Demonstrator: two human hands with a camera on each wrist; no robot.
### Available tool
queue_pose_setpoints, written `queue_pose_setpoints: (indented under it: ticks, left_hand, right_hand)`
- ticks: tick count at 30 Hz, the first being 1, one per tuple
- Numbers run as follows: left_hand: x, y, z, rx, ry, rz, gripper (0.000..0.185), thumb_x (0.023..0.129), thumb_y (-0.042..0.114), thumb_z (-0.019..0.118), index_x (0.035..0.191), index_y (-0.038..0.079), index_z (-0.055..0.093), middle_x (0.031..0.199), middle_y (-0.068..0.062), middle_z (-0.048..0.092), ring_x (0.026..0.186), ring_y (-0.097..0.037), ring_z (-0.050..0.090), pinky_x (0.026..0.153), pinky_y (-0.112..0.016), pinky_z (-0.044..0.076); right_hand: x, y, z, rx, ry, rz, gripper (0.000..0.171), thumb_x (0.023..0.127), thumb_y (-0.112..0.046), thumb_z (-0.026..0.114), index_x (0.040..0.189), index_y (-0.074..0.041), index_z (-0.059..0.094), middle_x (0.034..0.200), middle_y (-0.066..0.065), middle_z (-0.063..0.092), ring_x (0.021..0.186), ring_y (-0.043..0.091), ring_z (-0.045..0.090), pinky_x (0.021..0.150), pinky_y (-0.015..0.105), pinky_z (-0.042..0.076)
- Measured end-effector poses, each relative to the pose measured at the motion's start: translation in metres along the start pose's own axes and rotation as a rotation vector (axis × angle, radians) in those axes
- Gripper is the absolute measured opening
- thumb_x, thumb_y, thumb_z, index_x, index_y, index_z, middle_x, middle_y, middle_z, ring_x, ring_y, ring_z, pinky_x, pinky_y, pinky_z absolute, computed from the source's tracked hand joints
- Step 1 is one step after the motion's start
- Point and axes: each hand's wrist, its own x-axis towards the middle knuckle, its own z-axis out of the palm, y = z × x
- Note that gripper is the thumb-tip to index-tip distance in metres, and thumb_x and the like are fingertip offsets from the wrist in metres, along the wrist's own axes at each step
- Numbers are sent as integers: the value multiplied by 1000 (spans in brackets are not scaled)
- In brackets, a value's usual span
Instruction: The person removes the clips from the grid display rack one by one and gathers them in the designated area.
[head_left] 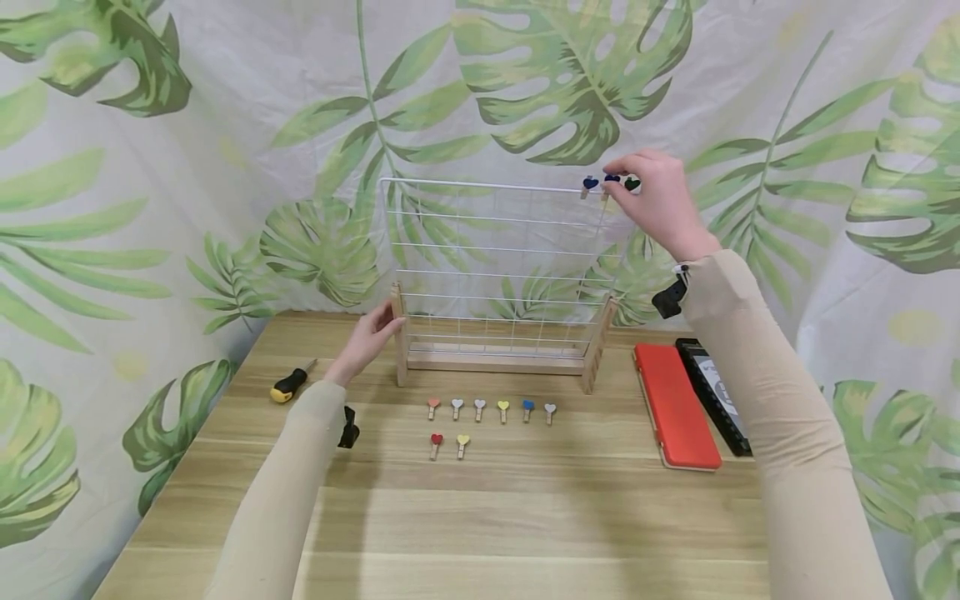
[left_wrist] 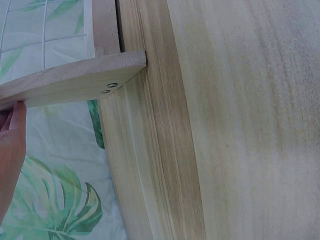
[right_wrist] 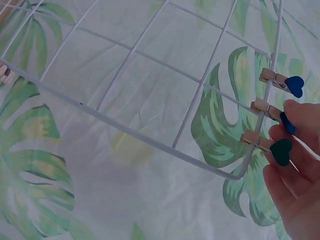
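Observation:
A white wire grid (head_left: pixel 491 218) stands upright in a wooden stand (head_left: pixel 495 362). My right hand (head_left: pixel 656 196) is at the grid's top right corner, where three small heart clothespins are clipped on the top wire. Between its thumb and index finger it pinches the middle, dark blue heart clothespin (right_wrist: pixel 287 122). On either side of that one sit a blue heart clothespin (right_wrist: pixel 295 86) and a green heart clothespin (right_wrist: pixel 281 152). My left hand (head_left: pixel 369 337) grips the stand's left wooden post (left_wrist: pixel 75 80); in the left wrist view only part of the hand shows.
Several heart clothespins lie in two rows before the stand, among them a red one (head_left: pixel 437 439) and a blue one (head_left: pixel 528 406). A screwdriver (head_left: pixel 288 385) lies left. At right are a red case (head_left: pixel 678 408) and a black case (head_left: pixel 712 383), partly behind my sleeve.

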Motion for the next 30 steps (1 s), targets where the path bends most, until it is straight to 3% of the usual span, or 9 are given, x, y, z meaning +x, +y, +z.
queue_pose_setpoints:
  ticks: [5, 12, 18, 25, 30]
  left_hand:
    - [1, -2, 0, -2, 5, 2, 73, 104, 34, 51, 157, -2, 15, 160, -28, 26, 150, -39, 27, 123, -52, 28]
    - [1, -3, 0, 13, 0, 16, 72, 105, 33, 49, 157, -3, 14, 159, -29, 26, 149, -41, 27, 122, -53, 28]
    - [-1, 4, -1, -25, -13, 11, 69, 105, 26, 49, 157, -3, 15, 160, -29, 25, 150, -40, 26, 123, -52, 27]
    - [-16, 32, -3, -9, -40, -15, 67, 106, 20, 48, 156, -8, 12, 159, -32, 21, 150, -43, 24, 122, -53, 28]
    - [-16, 34, -3, -16, -37, -12, 67, 106, 19, 47, 156, -8, 12, 159, -33, 21, 149, -44, 24, 122, -53, 27]
  right_hand:
    - [2, -2, 3, 18, 4, -9, 21, 93, -7, 67, 111, 4, 72, 108, 21, 72, 99, 34, 66, 86, 44, 52]
    - [3, -3, 5, 36, 12, -46, 21, 92, -4, 69, 111, 4, 72, 108, 22, 72, 101, 34, 66, 93, 47, 52]
    - [4, -6, 6, 38, 15, -61, 23, 91, -10, 72, 111, 2, 73, 108, 20, 73, 101, 33, 67, 89, 46, 52]
    - [5, -9, 10, 18, 37, -103, 15, 95, -10, 67, 103, 0, 76, 100, 17, 75, 92, 30, 67, 72, 29, 43]
    - [4, -12, 10, 24, 44, -100, 13, 95, -10, 67, 100, 0, 75, 98, 15, 74, 88, 27, 66, 69, 21, 40]
